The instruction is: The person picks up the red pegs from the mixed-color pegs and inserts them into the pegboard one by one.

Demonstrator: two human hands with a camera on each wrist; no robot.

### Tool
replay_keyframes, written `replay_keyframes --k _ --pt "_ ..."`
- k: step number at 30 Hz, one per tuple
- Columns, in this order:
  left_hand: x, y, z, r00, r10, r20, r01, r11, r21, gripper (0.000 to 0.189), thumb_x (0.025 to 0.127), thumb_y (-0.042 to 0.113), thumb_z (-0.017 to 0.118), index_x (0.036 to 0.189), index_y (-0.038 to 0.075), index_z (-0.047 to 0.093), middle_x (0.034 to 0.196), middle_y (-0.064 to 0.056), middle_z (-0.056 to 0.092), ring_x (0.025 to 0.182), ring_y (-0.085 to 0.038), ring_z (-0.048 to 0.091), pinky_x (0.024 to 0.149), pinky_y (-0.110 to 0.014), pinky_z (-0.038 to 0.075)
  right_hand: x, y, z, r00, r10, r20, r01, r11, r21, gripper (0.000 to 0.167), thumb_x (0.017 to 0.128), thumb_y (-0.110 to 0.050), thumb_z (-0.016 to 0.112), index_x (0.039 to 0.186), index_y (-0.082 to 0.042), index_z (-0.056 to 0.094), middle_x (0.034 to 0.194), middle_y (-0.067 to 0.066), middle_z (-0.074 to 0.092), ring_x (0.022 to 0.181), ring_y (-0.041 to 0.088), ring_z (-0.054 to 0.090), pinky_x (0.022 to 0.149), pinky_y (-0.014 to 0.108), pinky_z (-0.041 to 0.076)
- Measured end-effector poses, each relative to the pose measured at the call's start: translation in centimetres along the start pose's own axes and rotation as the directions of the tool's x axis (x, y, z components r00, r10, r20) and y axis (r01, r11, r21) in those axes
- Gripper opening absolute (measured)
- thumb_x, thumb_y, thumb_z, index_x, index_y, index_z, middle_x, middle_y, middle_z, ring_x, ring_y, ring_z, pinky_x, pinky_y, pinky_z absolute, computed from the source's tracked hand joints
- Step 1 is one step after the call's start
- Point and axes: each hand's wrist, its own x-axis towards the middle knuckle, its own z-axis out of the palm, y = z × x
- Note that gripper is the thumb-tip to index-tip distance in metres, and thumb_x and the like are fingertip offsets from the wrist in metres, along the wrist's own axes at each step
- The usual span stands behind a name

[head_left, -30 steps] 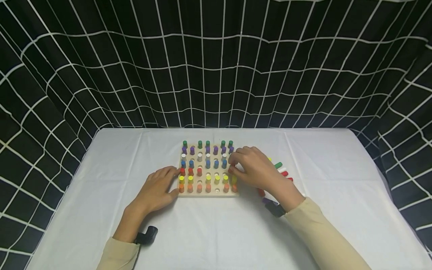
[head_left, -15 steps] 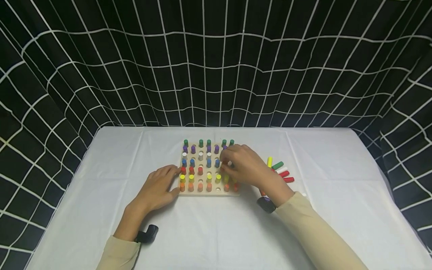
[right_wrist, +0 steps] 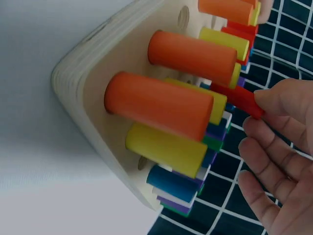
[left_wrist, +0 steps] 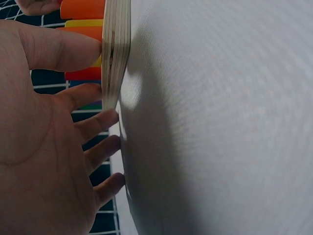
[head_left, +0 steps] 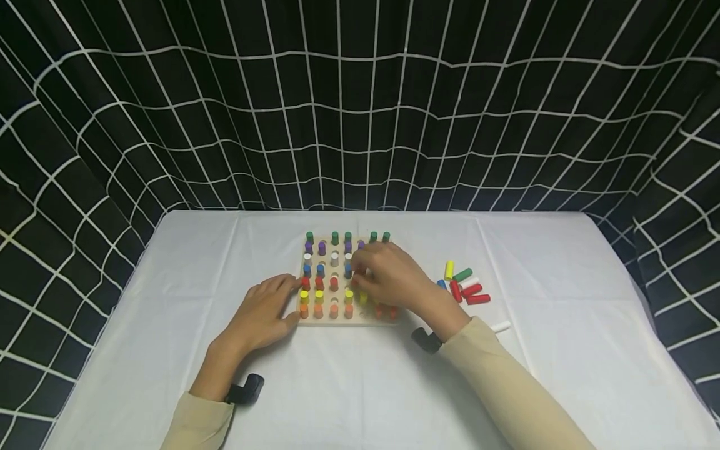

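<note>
A wooden pegboard (head_left: 368, 322) lies on the table, with upright pegs in rows of green, purple, white, blue, red, yellow and orange. My left hand (head_left: 261, 317) rests at its left edge. In the left wrist view, the thumb and index fingertip touch the layered board side (left_wrist: 116, 49), the other fingers extended along the table. Over the right half of the board is my right hand (head_left: 394, 275). Its thumb and index finger pinch a red peg (right_wrist: 240, 99), plain in the right wrist view. That view cannot settle whether the peg's lower end sits in a hole.
Right of the board lie loose pegs: a yellow peg (head_left: 449, 270), a green peg (head_left: 463, 275), several red ones including a red peg (head_left: 479, 299), and white ones. One white peg (head_left: 500, 327) lies by the right sleeve. A black curtain with white grid lines (head_left: 360, 125) hangs behind the table.
My right hand has moved left across the board, from its right edge to the inner columns. More loose pegs at the right are uncovered. The left hand stays at the board's left edge.
</note>
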Motion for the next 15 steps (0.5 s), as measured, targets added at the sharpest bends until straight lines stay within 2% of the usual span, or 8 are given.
replay_keyframes --k 5,15 --pt "-0.05 -0.01 -0.02 1.000 0.000 -0.002 0.000 1.000 0.002 0.065 0.095 0.035 0.061 0.155 0.010 0.051 0.161 -0.013 0.051 0.155 -0.037 0.042 0.127 -0.065 0.033 0.33 -0.28 0.54 1.000 0.012 0.022 -0.011 1.000 -0.011 0.012 0.093 -0.018 0.080 0.103 -0.012 0.080 0.095 -0.001 0.076 0.083 0.015 0.062 0.083 0.033 0.057" --pt "-0.09 0.10 -0.14 1.000 0.005 -0.004 -0.005 1.000 -0.007 0.064 0.095 0.033 0.062 0.154 0.010 0.051 0.160 -0.012 0.052 0.155 -0.036 0.041 0.127 -0.065 0.033 0.72 -0.54 1.03 0.999 0.008 0.047 -0.007 1.000 -0.024 0.004 0.094 -0.017 0.079 0.097 -0.016 0.078 0.091 -0.003 0.075 0.084 0.014 0.061 0.084 0.034 0.055"
